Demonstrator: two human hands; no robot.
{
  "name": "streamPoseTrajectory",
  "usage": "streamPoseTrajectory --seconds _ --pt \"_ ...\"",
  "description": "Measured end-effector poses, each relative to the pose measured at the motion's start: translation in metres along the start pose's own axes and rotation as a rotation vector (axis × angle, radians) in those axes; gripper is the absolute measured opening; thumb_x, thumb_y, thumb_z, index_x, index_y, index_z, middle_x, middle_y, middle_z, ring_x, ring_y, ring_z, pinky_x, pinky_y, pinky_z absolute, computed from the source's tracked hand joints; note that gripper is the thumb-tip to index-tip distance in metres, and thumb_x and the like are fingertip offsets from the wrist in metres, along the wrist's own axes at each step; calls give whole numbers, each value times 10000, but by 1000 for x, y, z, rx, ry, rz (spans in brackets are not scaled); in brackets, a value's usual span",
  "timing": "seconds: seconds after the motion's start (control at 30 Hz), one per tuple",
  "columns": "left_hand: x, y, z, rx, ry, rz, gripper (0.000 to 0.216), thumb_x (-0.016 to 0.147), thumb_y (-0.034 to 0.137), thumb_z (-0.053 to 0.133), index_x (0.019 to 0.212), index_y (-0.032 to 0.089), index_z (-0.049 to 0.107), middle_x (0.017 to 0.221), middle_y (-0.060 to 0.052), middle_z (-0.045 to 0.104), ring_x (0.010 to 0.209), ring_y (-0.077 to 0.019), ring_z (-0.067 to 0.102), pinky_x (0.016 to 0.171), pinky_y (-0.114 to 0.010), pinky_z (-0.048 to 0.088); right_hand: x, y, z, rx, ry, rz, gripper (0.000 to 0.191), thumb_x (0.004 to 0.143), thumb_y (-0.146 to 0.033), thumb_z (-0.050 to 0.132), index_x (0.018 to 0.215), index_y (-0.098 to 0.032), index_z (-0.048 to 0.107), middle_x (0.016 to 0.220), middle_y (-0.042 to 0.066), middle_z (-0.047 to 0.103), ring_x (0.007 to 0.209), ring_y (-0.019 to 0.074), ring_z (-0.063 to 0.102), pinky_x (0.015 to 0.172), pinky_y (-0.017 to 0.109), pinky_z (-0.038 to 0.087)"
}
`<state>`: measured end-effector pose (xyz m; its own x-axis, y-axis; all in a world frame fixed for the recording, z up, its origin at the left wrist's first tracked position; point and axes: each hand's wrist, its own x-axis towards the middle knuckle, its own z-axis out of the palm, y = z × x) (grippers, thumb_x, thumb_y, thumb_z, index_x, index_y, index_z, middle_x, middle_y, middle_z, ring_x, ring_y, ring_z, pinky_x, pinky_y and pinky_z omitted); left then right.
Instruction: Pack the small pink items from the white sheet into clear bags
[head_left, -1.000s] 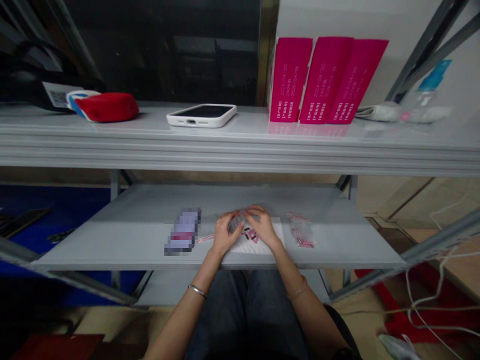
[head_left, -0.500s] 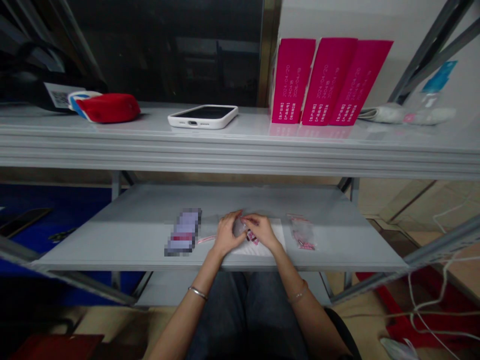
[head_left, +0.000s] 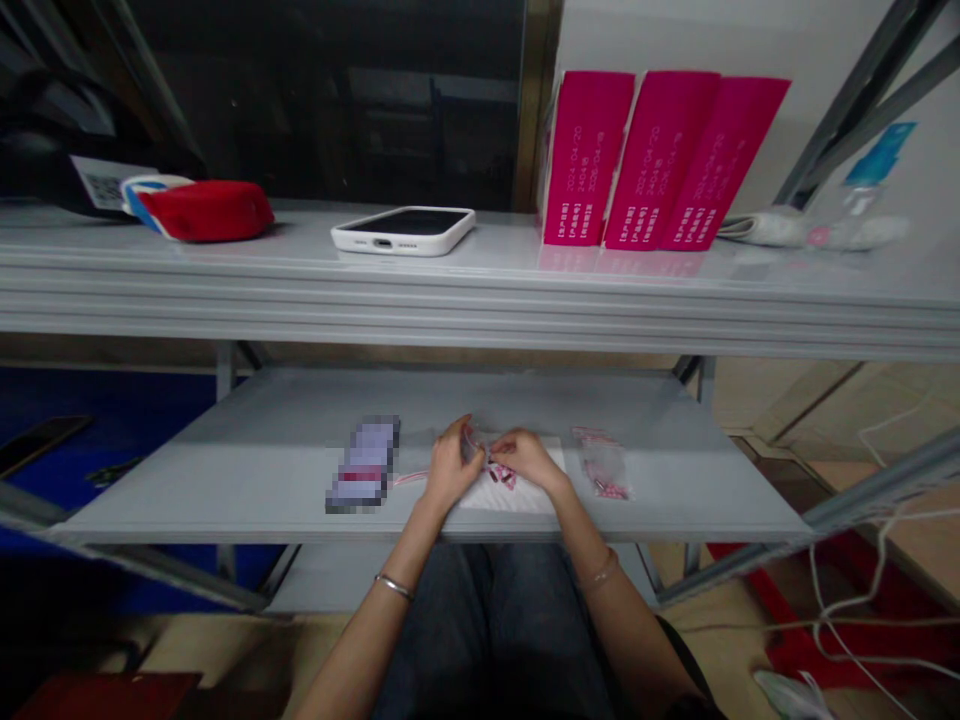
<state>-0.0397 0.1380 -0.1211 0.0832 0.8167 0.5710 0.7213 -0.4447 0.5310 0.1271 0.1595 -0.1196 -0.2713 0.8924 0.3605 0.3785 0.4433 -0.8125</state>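
My left hand [head_left: 451,465] is closed on a small clear plastic bag [head_left: 474,440], thumb and fingers gripping its side. Close beside it, my right hand [head_left: 529,458] has its fingertips pinched together by the bag's edge. What those fingertips hold is too small to make out. Beneath both hands, small pink and dark pieces [head_left: 502,476] lie on a white sheet [head_left: 517,498]. To the right lies a clear zip bag [head_left: 604,462] with pink pieces in its lower corner. Left of my left hand, another clear bag [head_left: 414,462] with a pink-and-white edge is partly covered.
A phone [head_left: 364,462] with a blurred-out screen lies left on the grey lower shelf [head_left: 247,480]. On the upper shelf [head_left: 495,300] are a red pouch [head_left: 214,210], a white-cased phone [head_left: 405,230], magenta boxes [head_left: 589,160] and a spray bottle [head_left: 862,195].
My hands have drawn slightly apart; the left one has tilted the clear bag up and left. More of the pink pieces on the sheet now shows.
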Motion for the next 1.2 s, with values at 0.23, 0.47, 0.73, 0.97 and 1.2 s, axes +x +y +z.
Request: streamPoseTrajectory --seconds 0.23,0.47,0.73,0.97,1.2 --pt "0 3 -2 -36 8 17 540 744 223 563 1264 136 447 1114 -129 604 989 -249 584 881 -402 452 -2 0 8 -133 2 10 107 668 -135 640 640 -207 714 639 14 698 603 154 625 632 255 461" --pt "0 1 0 -32 7 37 550 731 213 558 1266 155 447 1189 -136 578 1066 -265 559 927 -420 432 9 -25 -4 -155 315 -25 94 735 -262 643 777 -210 710 832 59 680 862 197 593 847 336 422" --pt "1 1 1 -35 23 27 515 726 223 563 1227 138 477 1199 -150 581 1081 -271 559 931 -418 433 19 -44 13 22 246 -64 141 767 -278 596 700 -202 695 718 30 652 722 166 587 696 276 446" --pt "1 1 1 -54 47 22 516 747 241 561 1244 142 462 1181 -148 584 1059 -263 568 913 -415 445 7 -51 10 62 283 -15 209 789 -362 573 829 -188 683 835 53 679 780 173 607 717 275 464" --pt "0 -1 2 -141 159 -47 576 731 261 605 1268 147 430 1071 -118 600 954 -236 590 851 -390 469 -15 -59 22 -24 239 87 204 737 -390 646 829 -210 681 817 54 704 770 196 636 718 299 478"
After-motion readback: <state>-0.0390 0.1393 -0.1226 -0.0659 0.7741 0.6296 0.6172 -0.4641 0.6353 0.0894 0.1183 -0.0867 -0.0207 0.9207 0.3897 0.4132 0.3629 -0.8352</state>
